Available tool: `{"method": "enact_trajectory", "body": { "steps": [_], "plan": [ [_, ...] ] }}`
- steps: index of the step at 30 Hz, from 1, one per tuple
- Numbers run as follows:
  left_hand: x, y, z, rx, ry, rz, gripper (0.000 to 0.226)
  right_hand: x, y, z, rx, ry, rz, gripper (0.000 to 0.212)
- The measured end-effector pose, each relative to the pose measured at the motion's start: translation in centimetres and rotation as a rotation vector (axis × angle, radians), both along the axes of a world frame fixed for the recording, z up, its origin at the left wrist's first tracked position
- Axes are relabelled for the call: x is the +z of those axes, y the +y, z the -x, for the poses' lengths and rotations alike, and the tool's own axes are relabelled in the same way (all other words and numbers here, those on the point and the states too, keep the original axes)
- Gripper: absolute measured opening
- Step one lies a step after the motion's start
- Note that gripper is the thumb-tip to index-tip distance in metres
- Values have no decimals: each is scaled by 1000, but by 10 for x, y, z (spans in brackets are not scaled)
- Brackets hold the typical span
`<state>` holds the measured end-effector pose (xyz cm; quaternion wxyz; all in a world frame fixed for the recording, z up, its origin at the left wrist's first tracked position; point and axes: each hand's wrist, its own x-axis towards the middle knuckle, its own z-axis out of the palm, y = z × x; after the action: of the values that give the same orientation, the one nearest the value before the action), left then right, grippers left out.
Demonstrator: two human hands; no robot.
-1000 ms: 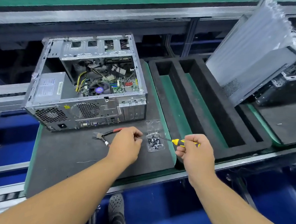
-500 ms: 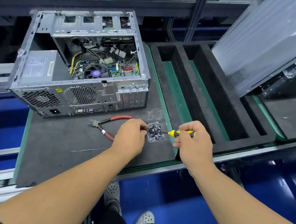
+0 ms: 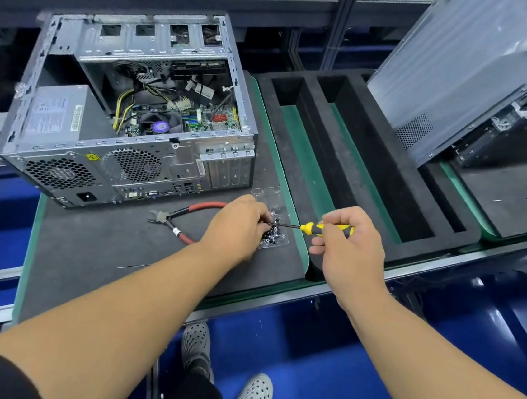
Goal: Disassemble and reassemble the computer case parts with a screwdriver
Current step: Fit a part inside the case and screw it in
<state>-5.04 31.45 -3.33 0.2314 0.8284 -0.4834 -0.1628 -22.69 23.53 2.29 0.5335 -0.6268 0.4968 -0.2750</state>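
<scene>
- Two hands work near the front edge of the dark bench mat (image 3: 94, 246).
- The right hand (image 3: 352, 251) curls its fingers round one screwdriver (image 3: 327, 229), gripping the yellow-and-black handle; the shaft points left.
- The left hand (image 3: 236, 225) has its fingers bunched at the screwdriver's tip, over one clear plastic tray of small dark screws (image 3: 276, 233); too many and too small to count.
- One pair of red-handled cutters (image 3: 185, 215) lies just left of that hand.
- One open computer case (image 3: 134, 120) sits at the mat's far left, with two fan grilles on its rear, a yellow warning triangle and a printed grey label, unreadable.
- One black foam holder (image 3: 357, 163) with long slots lies to the right.
- One side panel (image 3: 457, 73) leans at the far right.
</scene>
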Motion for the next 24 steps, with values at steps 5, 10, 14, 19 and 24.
{"method": "enact_trajectory", "body": {
  "steps": [5,10,14,19,24],
  "plan": [
    [-5,3,0,-9,-6,26,5,1,1,0,-44,-64,-17,23],
    [-10,4,0,25,31,85,7,-2,1,3,-135,-111,-60,20],
    [-11,5,-1,90,142,128,10,-4,0,5,-144,-106,-72,20],
    [-8,1,-2,193,362,171,14,-4,2,4,-129,-95,-77,22],
    [3,-3,-1,430,761,369,10,-7,2,4,-106,-31,-33,24]
  ]
}}
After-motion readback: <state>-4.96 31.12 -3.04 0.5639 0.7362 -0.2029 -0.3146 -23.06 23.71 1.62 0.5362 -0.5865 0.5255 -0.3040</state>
